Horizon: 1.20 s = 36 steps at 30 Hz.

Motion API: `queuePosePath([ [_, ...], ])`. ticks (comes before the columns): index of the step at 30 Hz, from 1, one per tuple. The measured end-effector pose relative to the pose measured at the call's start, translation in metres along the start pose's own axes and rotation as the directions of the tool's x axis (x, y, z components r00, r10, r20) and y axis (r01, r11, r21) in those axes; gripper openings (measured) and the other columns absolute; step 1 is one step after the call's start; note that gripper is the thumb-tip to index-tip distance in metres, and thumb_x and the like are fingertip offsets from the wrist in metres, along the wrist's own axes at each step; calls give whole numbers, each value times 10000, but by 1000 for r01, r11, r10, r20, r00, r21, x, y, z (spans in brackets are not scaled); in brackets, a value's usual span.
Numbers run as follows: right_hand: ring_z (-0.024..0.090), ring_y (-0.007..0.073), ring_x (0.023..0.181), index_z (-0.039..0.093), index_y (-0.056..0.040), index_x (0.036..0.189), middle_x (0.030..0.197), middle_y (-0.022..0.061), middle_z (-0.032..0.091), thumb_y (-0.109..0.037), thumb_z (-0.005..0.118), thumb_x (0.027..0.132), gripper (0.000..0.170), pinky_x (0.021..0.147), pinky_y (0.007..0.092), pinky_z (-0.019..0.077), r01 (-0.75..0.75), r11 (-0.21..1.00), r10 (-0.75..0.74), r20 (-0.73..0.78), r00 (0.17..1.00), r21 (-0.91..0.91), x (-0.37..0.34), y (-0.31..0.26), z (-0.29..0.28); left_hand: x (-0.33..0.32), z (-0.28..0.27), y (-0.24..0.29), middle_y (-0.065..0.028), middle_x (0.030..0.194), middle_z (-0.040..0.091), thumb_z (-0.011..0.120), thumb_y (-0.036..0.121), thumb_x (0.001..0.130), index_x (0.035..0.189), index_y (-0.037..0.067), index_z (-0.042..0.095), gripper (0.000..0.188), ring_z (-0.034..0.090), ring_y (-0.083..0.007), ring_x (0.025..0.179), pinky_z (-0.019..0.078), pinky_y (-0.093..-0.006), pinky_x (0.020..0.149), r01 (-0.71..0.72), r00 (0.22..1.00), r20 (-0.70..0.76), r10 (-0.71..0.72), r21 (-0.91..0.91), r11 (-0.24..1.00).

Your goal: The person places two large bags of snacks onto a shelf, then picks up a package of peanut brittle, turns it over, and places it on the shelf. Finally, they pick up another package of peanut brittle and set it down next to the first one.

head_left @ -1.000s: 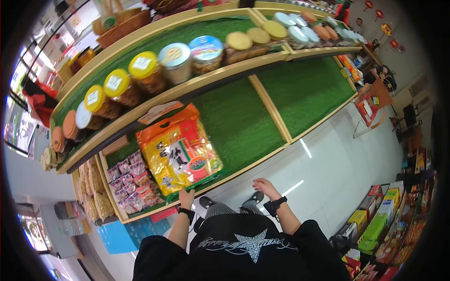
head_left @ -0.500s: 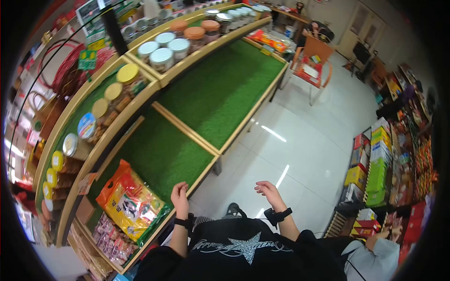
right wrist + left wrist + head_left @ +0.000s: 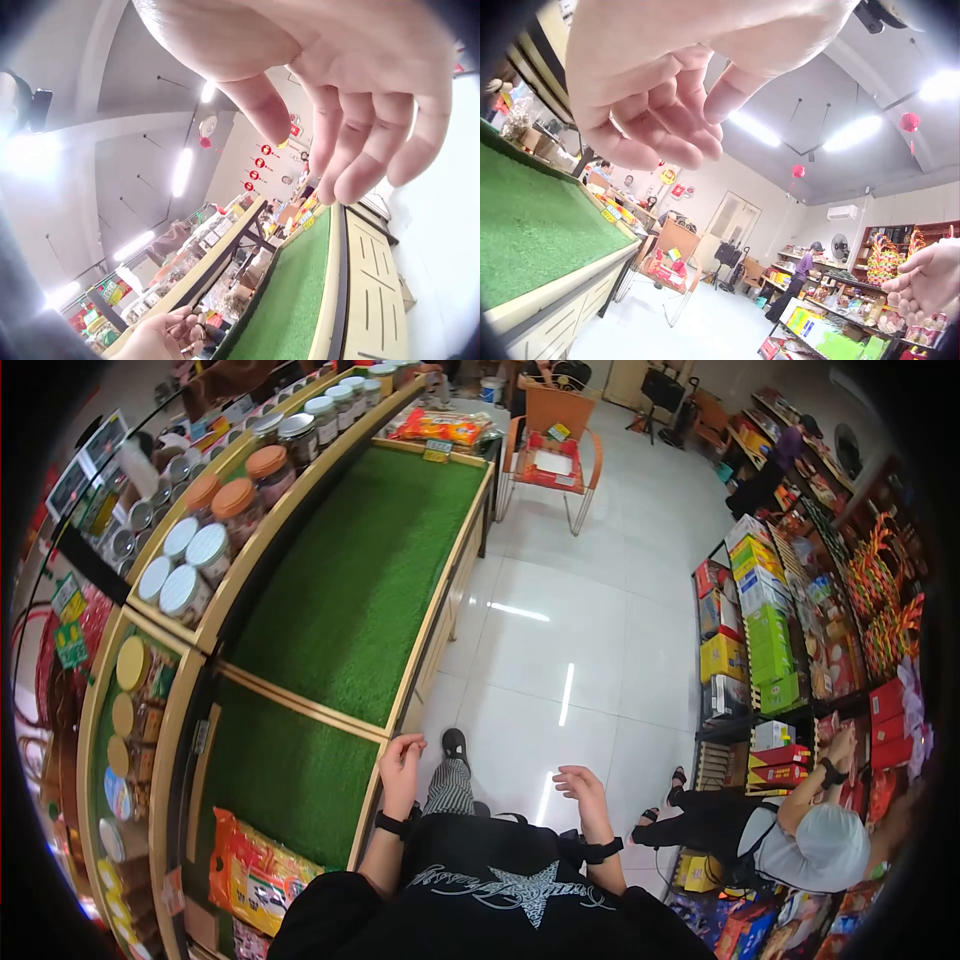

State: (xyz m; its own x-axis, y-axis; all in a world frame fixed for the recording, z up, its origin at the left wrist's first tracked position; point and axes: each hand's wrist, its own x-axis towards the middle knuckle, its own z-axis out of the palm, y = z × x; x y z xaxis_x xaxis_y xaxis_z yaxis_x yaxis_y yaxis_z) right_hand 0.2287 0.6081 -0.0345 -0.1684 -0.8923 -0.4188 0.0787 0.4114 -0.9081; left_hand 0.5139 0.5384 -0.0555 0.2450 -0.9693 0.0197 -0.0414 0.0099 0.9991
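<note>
In the head view the left hand (image 3: 399, 778) hangs beside the front edge of the green-lined shelf (image 3: 345, 590), its fingers loosely bent around nothing. The right hand (image 3: 585, 796) is held out over the floor to the right, also with nothing in it. Loosely curved fingers of the left hand (image 3: 660, 97) fill the top of the left wrist view. The right wrist view has the relaxed fingers of the right hand (image 3: 360, 112). A yellow and orange bag (image 3: 262, 875) lies on the near shelf section, left of the left arm.
Lidded jars (image 3: 208, 550) line the raised shelf at left. A chair (image 3: 556, 450) stands past the shelf's far end. At right, a person in a light top (image 3: 822, 848) is beside racks with green boxes (image 3: 768, 645). Pale tiled floor (image 3: 540, 660) runs between.
The view has swung right along the shelf, so the bag now sits lower left. The left hand, earlier at the bag's lower edge, has come away from it. The person at right has come into view.
</note>
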Motion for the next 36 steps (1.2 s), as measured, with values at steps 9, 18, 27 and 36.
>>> queuePosePath([
  [9, 547, 120, 756, 557, -16, 961, 849, 72, 615, -175, 485, 827, 220, 701, 233, 409, 222, 975, -220, -167, 961, -6, 101, -84, 26, 128, 28, 15, -82, 808, 618, 460, 9, 820, 896, -37, 576, 146, 586, -129, 762, 453, -240, 704, -93, 994, 52, 94, -19, 996],
  [18, 557, 106, 768, 565, -4, 950, 834, 65, 618, -112, 537, 823, 170, 696, 231, 430, 366, 927, -373, -106, 922, -81, 166, -143, 70, 215, 44, 34, -71, 817, 618, 485, 34, 824, 911, -30, 578, 143, 572, -121, 772, 433, -239, 706, -86, 990, 103, 92, -61, 994],
  [27, 585, 125, 802, 564, 8, 943, 832, 83, 619, -84, 523, 828, 152, 706, 232, 438, 248, 969, -249, -40, 968, -21, 228, -130, 47, 253, 76, 30, -69, 819, 625, 510, 34, 807, 911, -21, 588, 141, 572, -119, 776, 431, -240, 724, 19, 985, 172, -25, 37, 999],
  [36, 578, 127, 784, 562, 2, 944, 833, 81, 620, -97, 526, 828, 157, 708, 238, 437, 375, 918, -369, 67, 927, -127, 341, -224, -9, 336, 169, 57, -70, 855, 595, 463, 29, 841, 940, -26, 560, 150, 548, -123, 819, 425, -243, 762, -85, 995, 56, 85, 5, 996],
])
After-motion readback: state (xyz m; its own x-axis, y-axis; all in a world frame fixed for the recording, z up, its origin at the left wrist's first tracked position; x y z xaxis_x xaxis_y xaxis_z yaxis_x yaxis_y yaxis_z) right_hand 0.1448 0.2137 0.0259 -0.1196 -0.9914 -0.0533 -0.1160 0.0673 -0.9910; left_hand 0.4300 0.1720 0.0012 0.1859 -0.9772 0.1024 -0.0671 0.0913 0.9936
